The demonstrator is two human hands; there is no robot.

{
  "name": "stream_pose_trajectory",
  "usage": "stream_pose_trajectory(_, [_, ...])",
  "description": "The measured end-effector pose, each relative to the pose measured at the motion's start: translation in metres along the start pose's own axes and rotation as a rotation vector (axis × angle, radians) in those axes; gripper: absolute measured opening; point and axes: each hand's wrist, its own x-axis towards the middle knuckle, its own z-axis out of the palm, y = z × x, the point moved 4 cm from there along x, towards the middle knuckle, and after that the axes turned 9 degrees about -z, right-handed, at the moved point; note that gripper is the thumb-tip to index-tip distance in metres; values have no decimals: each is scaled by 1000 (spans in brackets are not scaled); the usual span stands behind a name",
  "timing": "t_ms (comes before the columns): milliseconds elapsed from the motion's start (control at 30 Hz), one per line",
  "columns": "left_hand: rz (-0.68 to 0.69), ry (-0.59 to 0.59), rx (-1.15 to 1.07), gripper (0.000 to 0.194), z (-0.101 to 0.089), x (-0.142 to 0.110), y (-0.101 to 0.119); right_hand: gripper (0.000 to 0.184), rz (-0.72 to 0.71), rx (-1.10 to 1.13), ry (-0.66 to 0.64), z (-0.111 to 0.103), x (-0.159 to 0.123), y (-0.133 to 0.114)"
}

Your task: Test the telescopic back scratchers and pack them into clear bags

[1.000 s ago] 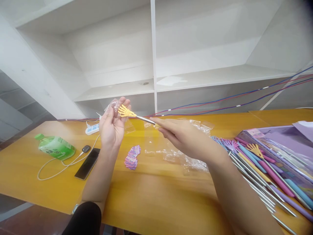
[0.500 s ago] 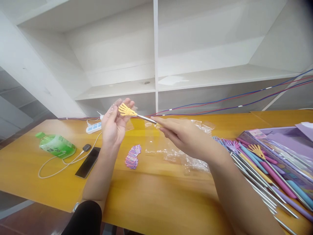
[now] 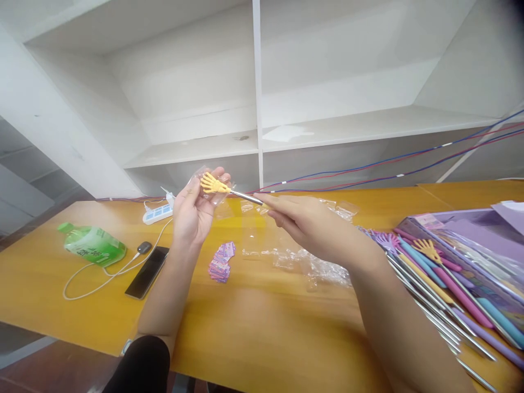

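My right hand [image 3: 305,221] grips a back scratcher [image 3: 229,191] by its thin metal shaft, its yellow hand-shaped head pointing left. My left hand [image 3: 195,210] is raised, palm towards me, and holds a small clear plastic bag [image 3: 200,176] at its fingertips. The yellow head lies at the bag's mouth, against my left fingers. Both hands hover above the orange-yellow table [image 3: 262,333].
Loose clear bags [image 3: 303,256] and a stack of purple labels [image 3: 221,263] lie under my hands. At right are several coloured back scratchers [image 3: 434,278] and a purple box [image 3: 475,240]. At left are a green bottle [image 3: 92,245], a phone [image 3: 146,272] with cable and a power strip [image 3: 158,214].
My left hand and the yellow head have shifted slightly right. The bag now sits closer round the head.
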Motion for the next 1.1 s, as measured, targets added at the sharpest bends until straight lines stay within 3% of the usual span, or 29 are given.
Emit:
stream_pose_trajectory(467, [11, -14, -80, 20, 6, -2, -4, 46, 38, -61, -37, 12, 4, -4])
stream_pose_trajectory(833, [-54, -55, -102, 24, 12, -6, -14, 46, 49, -107, -24, 17, 6, -9])
stream_pose_trajectory(1100, [-169, -83, -103, 25, 23, -17, -25, 53, 47, -256, -19, 36, 4, -13])
